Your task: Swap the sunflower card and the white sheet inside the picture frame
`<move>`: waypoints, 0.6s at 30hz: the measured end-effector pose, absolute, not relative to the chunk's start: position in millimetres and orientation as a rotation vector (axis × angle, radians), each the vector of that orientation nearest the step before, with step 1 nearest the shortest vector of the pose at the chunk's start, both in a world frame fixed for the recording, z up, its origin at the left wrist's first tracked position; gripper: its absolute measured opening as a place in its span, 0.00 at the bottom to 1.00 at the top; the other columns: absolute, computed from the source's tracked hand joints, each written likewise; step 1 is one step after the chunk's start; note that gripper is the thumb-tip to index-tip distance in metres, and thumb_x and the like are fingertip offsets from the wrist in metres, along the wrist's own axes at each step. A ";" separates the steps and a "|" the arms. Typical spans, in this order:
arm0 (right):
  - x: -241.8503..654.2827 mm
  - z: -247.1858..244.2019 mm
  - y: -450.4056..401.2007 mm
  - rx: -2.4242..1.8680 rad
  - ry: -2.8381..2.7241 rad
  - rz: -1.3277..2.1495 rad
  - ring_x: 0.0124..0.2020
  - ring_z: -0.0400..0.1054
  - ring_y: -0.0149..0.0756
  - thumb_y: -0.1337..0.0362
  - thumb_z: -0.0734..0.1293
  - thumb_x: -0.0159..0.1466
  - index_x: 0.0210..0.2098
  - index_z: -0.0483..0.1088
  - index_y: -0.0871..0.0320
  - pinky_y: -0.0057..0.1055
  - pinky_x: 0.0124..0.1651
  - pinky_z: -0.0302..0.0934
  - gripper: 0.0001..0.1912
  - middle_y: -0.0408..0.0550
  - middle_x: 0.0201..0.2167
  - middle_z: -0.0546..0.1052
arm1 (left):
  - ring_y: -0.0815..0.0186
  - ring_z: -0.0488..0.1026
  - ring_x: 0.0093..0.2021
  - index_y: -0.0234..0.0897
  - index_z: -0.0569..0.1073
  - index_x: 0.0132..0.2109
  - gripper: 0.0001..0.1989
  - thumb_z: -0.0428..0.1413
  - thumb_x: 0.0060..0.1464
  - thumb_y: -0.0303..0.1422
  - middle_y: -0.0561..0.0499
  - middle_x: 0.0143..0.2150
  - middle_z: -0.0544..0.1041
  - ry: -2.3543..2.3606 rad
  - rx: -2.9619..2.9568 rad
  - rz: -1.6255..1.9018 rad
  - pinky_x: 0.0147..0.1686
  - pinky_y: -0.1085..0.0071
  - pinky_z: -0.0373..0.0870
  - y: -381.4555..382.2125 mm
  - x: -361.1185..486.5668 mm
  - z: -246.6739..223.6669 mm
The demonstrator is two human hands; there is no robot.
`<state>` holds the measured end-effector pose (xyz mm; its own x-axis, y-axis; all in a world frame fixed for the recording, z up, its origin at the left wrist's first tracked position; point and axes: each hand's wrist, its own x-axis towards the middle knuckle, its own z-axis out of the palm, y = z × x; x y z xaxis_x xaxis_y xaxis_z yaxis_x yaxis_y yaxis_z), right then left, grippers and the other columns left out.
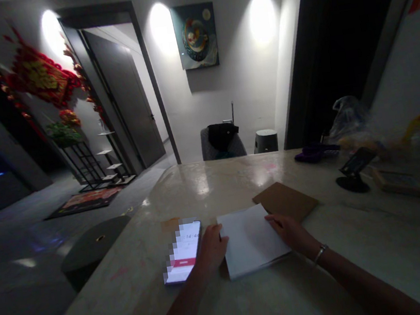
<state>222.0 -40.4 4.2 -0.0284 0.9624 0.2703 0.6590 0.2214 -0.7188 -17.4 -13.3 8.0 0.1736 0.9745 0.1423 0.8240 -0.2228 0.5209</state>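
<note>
Lower centre of frame: left hand (211,247) and right hand (290,232), fingers grasping white paper (250,240) by opposite edges.

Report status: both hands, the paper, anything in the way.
Left hand and right hand holding opposite sides of white paper. Nothing lying on the paper. Lit phone close beside left hand, brown cardboard just beyond right.

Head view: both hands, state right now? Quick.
Left hand: fingers closed on the left edge of the white paper.
Right hand: holding the same paper by its right edge, wrist braceleted.
</note>
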 end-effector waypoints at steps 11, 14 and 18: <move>221.3 8.1 -45.4 -1.670 -2.053 0.260 0.37 0.66 0.39 0.63 0.57 0.60 0.39 0.71 0.59 0.33 0.41 0.59 0.14 0.54 0.35 0.70 | 0.60 0.63 0.53 0.29 0.68 0.48 0.19 0.47 0.49 0.30 0.38 0.52 0.66 1.682 2.193 0.611 0.52 0.66 0.56 -16.9 -17.1 10.8; 223.6 8.4 -46.8 -1.672 -2.052 0.304 0.38 0.65 0.38 0.63 0.59 0.59 0.42 0.69 0.59 0.32 0.43 0.59 0.14 0.53 0.37 0.69 | 0.60 0.63 0.52 0.29 0.67 0.49 0.20 0.46 0.49 0.30 0.38 0.53 0.65 1.701 2.189 0.534 0.52 0.66 0.57 -19.9 -16.5 17.1; 229.6 10.2 -47.3 -1.641 -2.107 0.384 0.36 0.65 0.38 0.63 0.62 0.56 0.45 0.68 0.61 0.33 0.43 0.58 0.17 0.52 0.35 0.69 | 0.57 0.64 0.51 0.31 0.66 0.50 0.22 0.49 0.48 0.35 0.39 0.53 0.64 1.715 2.165 0.460 0.49 0.65 0.60 -23.2 -17.7 26.3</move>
